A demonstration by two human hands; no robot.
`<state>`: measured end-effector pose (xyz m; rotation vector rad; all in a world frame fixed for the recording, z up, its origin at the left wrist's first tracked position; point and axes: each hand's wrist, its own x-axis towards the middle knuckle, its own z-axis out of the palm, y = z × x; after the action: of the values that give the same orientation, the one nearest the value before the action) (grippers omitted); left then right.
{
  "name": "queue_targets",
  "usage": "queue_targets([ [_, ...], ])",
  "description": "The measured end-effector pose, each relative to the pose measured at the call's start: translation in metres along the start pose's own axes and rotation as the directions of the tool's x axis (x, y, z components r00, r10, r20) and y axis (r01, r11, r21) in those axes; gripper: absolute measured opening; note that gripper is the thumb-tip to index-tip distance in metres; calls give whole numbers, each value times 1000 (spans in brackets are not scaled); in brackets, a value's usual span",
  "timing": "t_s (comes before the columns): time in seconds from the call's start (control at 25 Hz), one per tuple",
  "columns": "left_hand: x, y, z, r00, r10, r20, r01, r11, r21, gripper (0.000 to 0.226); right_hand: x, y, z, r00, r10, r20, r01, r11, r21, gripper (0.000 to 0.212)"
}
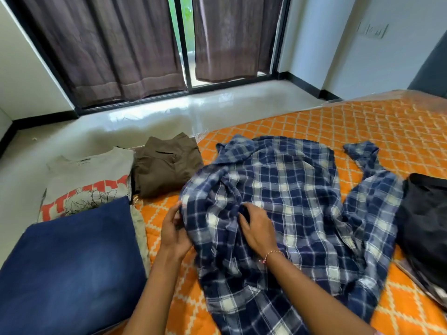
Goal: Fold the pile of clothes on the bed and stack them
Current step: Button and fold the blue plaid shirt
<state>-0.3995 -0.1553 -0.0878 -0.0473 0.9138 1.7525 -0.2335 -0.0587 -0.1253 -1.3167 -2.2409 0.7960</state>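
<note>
Both hands on plaid shirt, left hand grip pinching edge, right hand grip bunching cloth

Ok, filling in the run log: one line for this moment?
step: folding plaid shirt | left hand: grips shirt edge | right hand: holds bunched fabric | shirt: unfolded on bed
</note>
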Motion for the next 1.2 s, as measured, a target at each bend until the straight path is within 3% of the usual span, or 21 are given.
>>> queue_targets([
  [0.08,4,-3,-3,992,-123,31,120,990,71,43,14,-10,7,998,34,43,-37,997,65,32],
  [0.16,17,-3,4,992,-125,14,117,960,256,54,28,-19,8,998,57,32,-61,990,124,35],
  [0.24,30,-4,13,997,37,-64,-12,935,353,29,45,-30,4,997,70,-31,-63,981,185,38],
  [0.32,38,-2,12,984,156,-90,-121,943,309,19,65,-36,4,993,97,73,-109,976,189,40],
  [0.4,34,5,8,981,176,-76,-159,969,187,23,75,-39,17,931,161,328,-171,985,3,41],
  [0.44,31,9,5,983,178,-47,-171,978,122,23,75,-37,26,888,177,425,-129,982,-138,40],
  [0.48,26,14,3,982,191,-4,-190,978,89,23,76,-33,36,859,176,481,-67,970,-235,36],
  [0.52,24,19,1,978,208,23,-209,964,164,24,77,-33,37,850,172,499,-44,965,-258,31],
  [0.56,25,22,-1,974,219,52,-222,893,392,26,82,-32,36,861,163,482,-85,980,-179,28],
  [0.6,25,21,-2,976,195,98,-211,727,654,31,90,-34,30,879,189,437,-222,975,26,31],
  [0.64,25,16,-1,981,125,151,-194,531,825,43,100,-36,25,866,247,434,-393,873,288,35],
  [0.72,29,0,6,970,-30,243,-228,248,942,60,120,-47,19,790,258,556,-594,547,590,40],
  [0.76,29,-9,11,955,-66,288,-276,147,950,63,128,-54,17,794,248,554,-596,498,631,34],
  [0.88,28,-34,17,902,8,431,-429,-68,901,78,153,-64,-2,903,226,365,-428,409,806,38],
  [1.0,17,-54,10,909,203,364,-312,-248,917,94,168,-48,-63,973,170,155,-188,198,962,43],
  [1.12,-7,-81,9,941,173,291,-169,-506,846,78,161,13,-106,936,353,-1,-15,43,999,49],
  [1.2,-22,-97,10,941,164,295,-158,-556,816,67,136,54,-111,867,499,2,-1,-3,1000,32],
])
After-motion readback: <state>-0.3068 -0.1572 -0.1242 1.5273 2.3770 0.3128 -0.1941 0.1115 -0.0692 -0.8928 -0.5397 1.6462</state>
